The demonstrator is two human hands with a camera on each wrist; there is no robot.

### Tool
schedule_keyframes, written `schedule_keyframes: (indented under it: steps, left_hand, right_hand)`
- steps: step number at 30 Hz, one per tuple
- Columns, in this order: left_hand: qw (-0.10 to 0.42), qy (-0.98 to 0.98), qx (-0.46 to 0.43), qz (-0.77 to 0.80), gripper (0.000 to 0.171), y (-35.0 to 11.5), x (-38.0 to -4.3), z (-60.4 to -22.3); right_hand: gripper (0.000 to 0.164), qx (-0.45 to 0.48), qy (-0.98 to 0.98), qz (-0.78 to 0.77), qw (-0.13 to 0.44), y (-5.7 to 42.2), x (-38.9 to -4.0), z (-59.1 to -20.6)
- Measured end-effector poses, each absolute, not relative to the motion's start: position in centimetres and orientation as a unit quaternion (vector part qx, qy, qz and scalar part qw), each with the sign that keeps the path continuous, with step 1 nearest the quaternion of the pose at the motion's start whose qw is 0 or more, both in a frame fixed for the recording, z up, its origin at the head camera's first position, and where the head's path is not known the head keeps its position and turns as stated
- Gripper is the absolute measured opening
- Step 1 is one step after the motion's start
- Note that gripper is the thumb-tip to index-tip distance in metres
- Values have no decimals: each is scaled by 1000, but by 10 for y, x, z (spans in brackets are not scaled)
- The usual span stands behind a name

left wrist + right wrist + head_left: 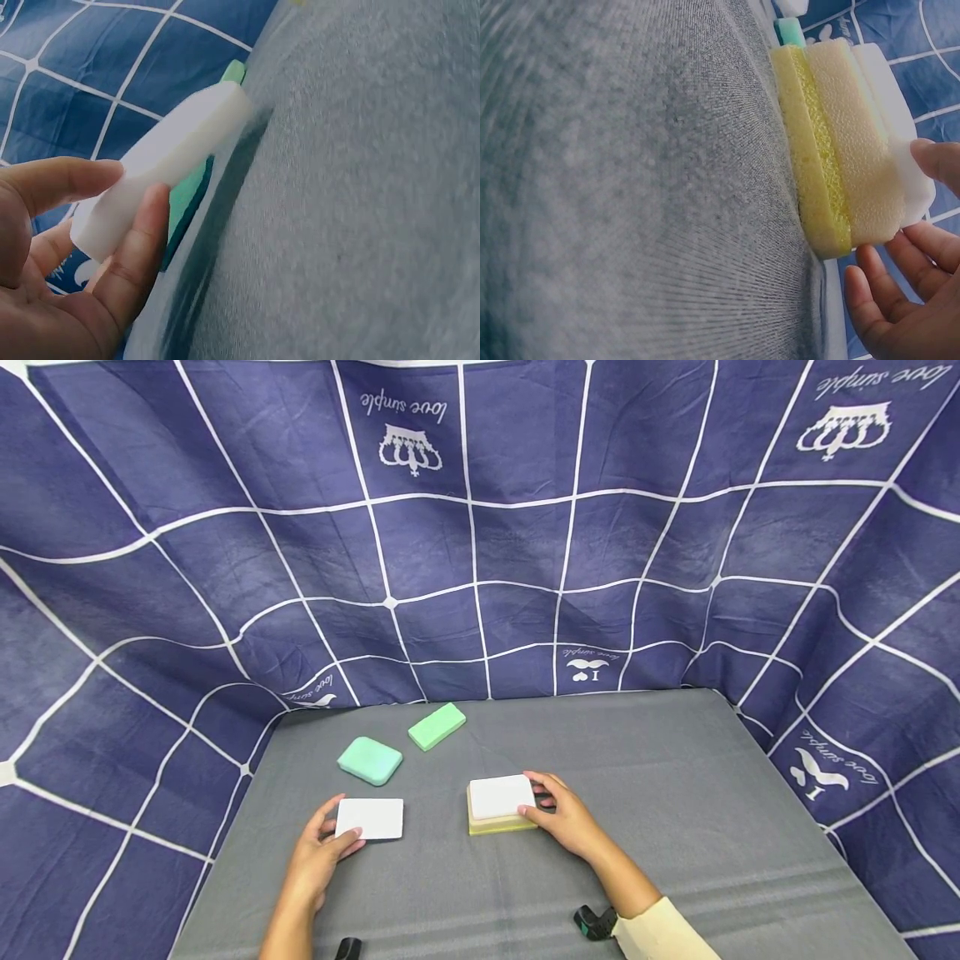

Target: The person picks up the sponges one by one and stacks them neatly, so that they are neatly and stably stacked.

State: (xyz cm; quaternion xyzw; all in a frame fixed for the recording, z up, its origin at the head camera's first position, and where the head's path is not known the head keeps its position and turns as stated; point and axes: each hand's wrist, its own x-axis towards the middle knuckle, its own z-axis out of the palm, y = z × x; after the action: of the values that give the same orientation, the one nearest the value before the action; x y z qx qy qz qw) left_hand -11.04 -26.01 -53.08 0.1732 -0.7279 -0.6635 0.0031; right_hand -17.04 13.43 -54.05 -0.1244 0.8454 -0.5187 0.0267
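My left hand [318, 852] pinches a white sponge [371, 818] between thumb and fingers. In the left wrist view that white sponge [169, 154] is tilted and held a little above the grey surface. My right hand [566, 818] grips another white sponge [501, 796] by its right end. This one lies on top of a stack. Under it, in the right wrist view, come a beige sponge [855, 142] and, at the bottom, a yellow sponge [810, 150] resting on the cloth. The right thumb presses the white sponge, and the fingertips reach beside the beige one.
A teal sponge [370, 761] with rounded corners lies beyond the left hand. Behind it to the right is a light green rectangular sponge [437, 727]. Grey cloth [637, 752] covers the table, and a blue curtain [525, 543] with white lines hangs around its back and sides.
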Motion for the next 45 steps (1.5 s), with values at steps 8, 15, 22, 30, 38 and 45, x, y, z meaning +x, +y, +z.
schedule_keyframes:
  steps: [8,15,22,30,38,45]
  left_hand:
    - [7,-719,170,-674,76,-249,-113,-525]
    - [-5,-712,162,-683,78,-235,-116,-521]
    - [-12,-720,161,-675,80,-224,-119,-515]
    - [-21,-720,142,-679,85,-217,-120,-512]
    - [-20,-718,131,-684,81,-206,-120,-507]
    - [-12,-716,106,-690,78,-195,-123,-505]
  right_hand:
    - [62,-128,843,-522,27,136,-170,-542]
    - [63,-125,844,-521,29,137,-170,-543]
    - [64,-130,844,-519,27,136,-169,-541]
    - [65,-142,842,-520,14,137,-169,-542]
    - [67,-149,845,-514,14,137,-168,-541]
    - [68,-154,841,-519,12,137,-168,-542]
